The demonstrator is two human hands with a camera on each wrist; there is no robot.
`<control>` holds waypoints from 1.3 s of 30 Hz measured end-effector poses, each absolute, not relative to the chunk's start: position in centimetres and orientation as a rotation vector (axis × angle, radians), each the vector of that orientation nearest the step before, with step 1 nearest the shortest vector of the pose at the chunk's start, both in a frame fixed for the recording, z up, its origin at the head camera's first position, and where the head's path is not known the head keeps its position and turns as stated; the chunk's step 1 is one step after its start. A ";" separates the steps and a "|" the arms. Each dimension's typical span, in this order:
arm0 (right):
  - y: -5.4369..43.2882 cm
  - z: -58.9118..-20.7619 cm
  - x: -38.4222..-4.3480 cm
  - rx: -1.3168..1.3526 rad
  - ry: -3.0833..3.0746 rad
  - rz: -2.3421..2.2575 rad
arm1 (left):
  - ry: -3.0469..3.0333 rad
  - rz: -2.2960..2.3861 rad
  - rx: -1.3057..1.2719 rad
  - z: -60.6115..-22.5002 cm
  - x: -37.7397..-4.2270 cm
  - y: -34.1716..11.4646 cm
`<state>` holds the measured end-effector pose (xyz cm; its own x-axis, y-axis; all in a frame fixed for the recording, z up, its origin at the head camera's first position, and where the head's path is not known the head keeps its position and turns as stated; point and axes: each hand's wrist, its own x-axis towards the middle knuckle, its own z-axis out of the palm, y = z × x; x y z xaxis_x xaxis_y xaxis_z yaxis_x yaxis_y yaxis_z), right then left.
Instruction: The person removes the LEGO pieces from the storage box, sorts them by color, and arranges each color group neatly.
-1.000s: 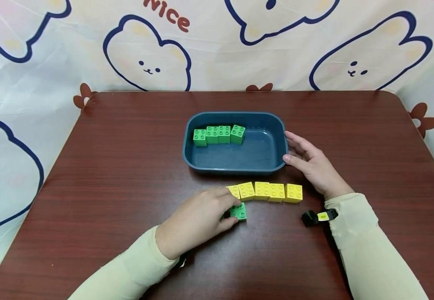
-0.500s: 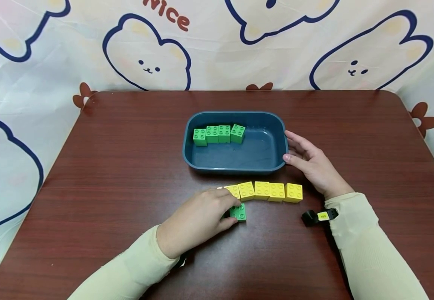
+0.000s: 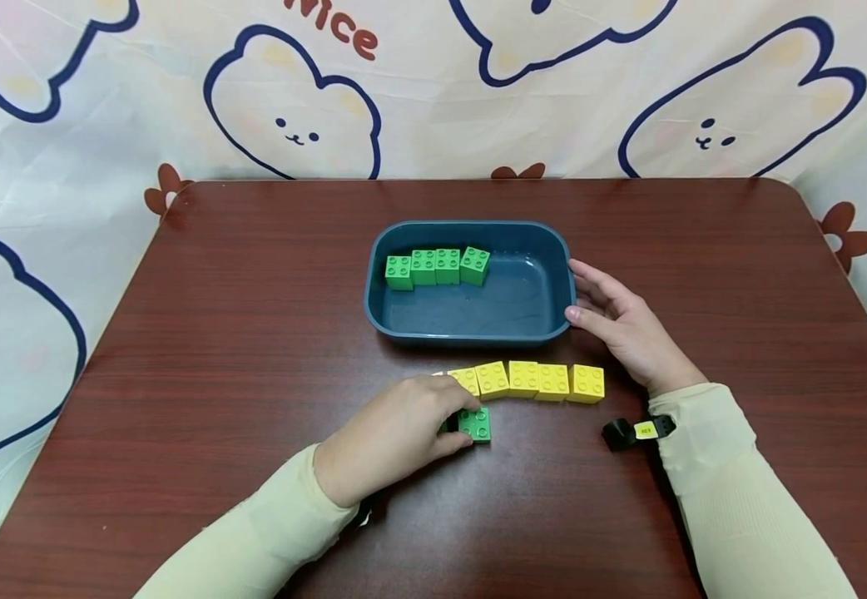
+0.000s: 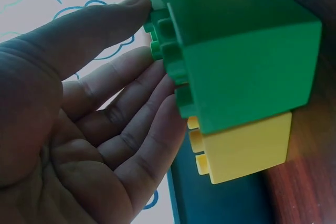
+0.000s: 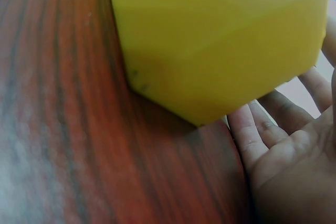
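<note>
My left hand point(image 3: 392, 433) pinches a green toy brick point(image 3: 474, 425) on the table between thumb and fingers. Another green brick point(image 4: 252, 66) sits close to the palm in the left wrist view, mostly covered by the hand from above. Just beyond, a row of yellow toy bricks point(image 3: 523, 380) stretches to the right, its left end hidden behind my left hand. My right hand point(image 3: 631, 337) touches the right end of a dark blue tray point(image 3: 471, 341), thumb near the rim and fingers extended. Several green bricks point(image 3: 436, 268) line the tray's left half.
A brown wooden table point(image 3: 254, 291) carries everything. Behind it hangs a patterned cloth point(image 3: 433, 125). A black strap with a yellow label point(image 3: 641, 431) is at my right wrist. One yellow brick point(image 5: 210, 40) fills much of the right wrist view.
My left hand has shifted the pinched green brick very slightly left and towards me. My right hand and the tray have stayed in place.
</note>
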<state>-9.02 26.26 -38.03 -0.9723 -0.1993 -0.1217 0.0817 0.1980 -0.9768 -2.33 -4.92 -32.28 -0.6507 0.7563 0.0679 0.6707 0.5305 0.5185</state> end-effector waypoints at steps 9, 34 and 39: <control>26.2 -37.9 -9.1 -0.117 2.253 -1.847 | 2.599 0.796 1.215 -32.5 -2.5 -5.0; 26.4 -38.1 -9.1 -0.127 2.254 -1.853 | 2.591 0.911 1.202 -32.2 -3.1 -5.5; 26.5 -38.3 -9.1 -0.136 2.244 -1.860 | 2.662 0.937 1.136 -31.7 -4.1 -5.9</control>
<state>-9.13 26.54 -38.32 -0.9707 -0.2125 -0.1122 0.0709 0.1931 -0.9786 -4.05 -5.90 -31.75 -0.7169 0.6825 0.1423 0.6212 0.5327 0.5748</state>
